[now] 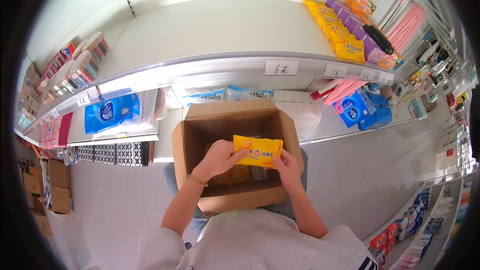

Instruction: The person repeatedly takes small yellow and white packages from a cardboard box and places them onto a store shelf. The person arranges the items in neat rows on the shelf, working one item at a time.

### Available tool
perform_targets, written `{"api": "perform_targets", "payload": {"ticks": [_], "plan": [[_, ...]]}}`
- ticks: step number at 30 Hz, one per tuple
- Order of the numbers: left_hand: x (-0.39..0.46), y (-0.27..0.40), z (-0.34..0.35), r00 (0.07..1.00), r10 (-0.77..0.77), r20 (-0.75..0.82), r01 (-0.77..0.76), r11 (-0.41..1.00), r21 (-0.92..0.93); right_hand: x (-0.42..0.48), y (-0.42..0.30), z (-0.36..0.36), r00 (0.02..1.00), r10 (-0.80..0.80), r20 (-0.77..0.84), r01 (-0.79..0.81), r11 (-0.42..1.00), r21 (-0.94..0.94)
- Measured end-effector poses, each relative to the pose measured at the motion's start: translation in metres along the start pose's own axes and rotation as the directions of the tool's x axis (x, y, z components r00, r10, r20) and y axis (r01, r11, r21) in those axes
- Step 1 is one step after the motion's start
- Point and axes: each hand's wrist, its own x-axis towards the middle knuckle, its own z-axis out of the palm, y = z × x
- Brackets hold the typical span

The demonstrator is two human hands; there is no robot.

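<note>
Between my two hands is a yellow soap packet [258,151] bearing writing, held level above an open cardboard box [240,199]. My left hand [222,157] grips its left end with the thumb on top. At the right end, my right hand [285,165] pinches the lower corner. More yellow packets [240,174] lie in the bottom of the box, partly hidden by my hands and the held packet. The box's flaps are folded outward, and it rests at my lap. On the shelf at upper right, a row of similar yellow packets [335,32] runs front to back.
A white shelf [225,26] with a price-tagged front edge [281,68] spans the space beyond the box. Purple boxes [350,20] stand beside the yellow row. Clear round tubs [88,58] sit at left. Below are blue tissue packs [112,110] and a blue carton [352,108].
</note>
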Motion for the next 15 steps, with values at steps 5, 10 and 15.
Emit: {"api": "perform_targets", "payload": {"ticks": [5, 10, 15], "plan": [[0.0, -0.008, -0.004, 0.945, 0.268, -0.19, -0.262, 0.964, 0.056, 0.012, -0.038, 0.001, 0.996, -0.012, 0.085, 0.022, 0.993, -0.119], [0.003, -0.007, -0.014, 0.905, 0.276, -0.324, -0.295, 0.955, -0.009, 0.042, -0.16, 0.001, 0.896, -0.445, 0.0, 0.428, 0.863, -0.268], [0.006, -0.005, -0.007, 0.892, 0.322, -0.318, -0.275, 0.944, 0.184, 0.146, -0.295, 0.012, 0.601, -0.797, 0.053, 0.642, 0.442, -0.627]]}}
